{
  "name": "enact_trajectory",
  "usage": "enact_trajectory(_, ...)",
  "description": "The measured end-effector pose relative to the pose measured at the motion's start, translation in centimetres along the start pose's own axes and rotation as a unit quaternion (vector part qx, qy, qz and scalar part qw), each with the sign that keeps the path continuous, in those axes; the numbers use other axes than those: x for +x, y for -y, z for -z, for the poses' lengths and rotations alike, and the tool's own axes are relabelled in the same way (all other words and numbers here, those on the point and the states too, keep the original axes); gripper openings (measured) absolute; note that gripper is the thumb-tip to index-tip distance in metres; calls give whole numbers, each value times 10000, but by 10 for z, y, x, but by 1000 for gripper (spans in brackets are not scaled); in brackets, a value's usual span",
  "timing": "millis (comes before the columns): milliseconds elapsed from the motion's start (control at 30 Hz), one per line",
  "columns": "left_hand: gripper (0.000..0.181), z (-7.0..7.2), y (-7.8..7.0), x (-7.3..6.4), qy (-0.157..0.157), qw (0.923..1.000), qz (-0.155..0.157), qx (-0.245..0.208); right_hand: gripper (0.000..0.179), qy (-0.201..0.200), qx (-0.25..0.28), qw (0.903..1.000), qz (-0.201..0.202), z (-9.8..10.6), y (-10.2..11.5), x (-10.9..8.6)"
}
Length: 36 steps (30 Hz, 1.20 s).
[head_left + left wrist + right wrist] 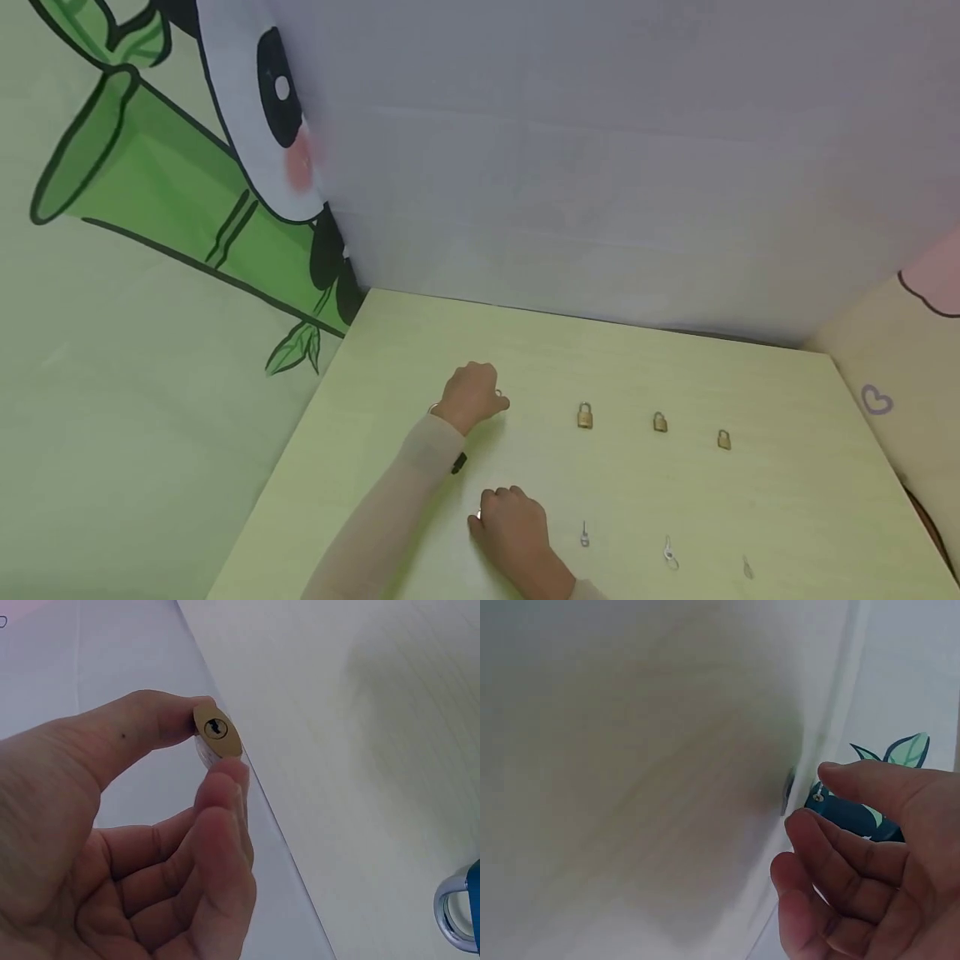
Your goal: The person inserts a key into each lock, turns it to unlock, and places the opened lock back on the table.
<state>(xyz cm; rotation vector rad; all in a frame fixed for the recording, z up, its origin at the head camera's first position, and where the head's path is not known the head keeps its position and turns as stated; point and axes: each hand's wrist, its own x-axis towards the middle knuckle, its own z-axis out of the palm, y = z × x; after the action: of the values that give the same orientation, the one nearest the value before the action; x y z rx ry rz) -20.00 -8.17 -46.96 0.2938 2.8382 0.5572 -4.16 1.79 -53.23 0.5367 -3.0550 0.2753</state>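
Note:
My left hand (471, 398) pinches a small brass padlock (229, 742) between thumb and fingers. The padlock's keyhole end faces the camera in the left wrist view; its shackle is mostly hidden there. Nearer the front of the table, my right hand (517, 525) is low over the surface, fingers loosely bent. In the right wrist view, a thin grey piece (787, 793) shows edge-on just past the tips of the thumb and forefinger, with a gap between those tips. Three brass padlocks, the large one (585, 416), a smaller one (660, 422) and the smallest (723, 440), stretch to the right.
Three small keys lie in the front row: one (585, 535), one with a ring (670, 553) and a faint one (747, 567). They rest on a pale table (600, 483) bordered by a white back wall (600, 183) and a painted left wall (135, 333).

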Motion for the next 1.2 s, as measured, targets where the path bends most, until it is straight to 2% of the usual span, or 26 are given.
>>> enact_trajectory(133,43,1,1,-3,24,10000,-18,-29,37,23,-79,10000,-35,-5,3,-1)
enact_trajectory(333,46,0,2,-6,-99,9999,-91,-41,34,70,-125,9998,-156,-8,5,0)
enact_trajectory(533,44,-1,2,-7,-77,9999,-130,-55,33,418,212,9975,-523,-7,7,4)
enact_trajectory(867,43,3,1,-11,-71,9999,-139,-75,28,582,857,9897,-987,-9,13,5)
enact_trajectory(1000,44,2,1,-11,-133,9998,-151,-60,30,398,546,9933,-942,-13,18,4)
enact_trajectory(1100,43,0,1,-10,-82,9998,-187,-29,32,223,179,9956,-894,-16,23,1)
enact_trajectory(1200,40,0,0,-9,-40,9998,-209,5,31,70,39,9959,-905,-17,26,1)
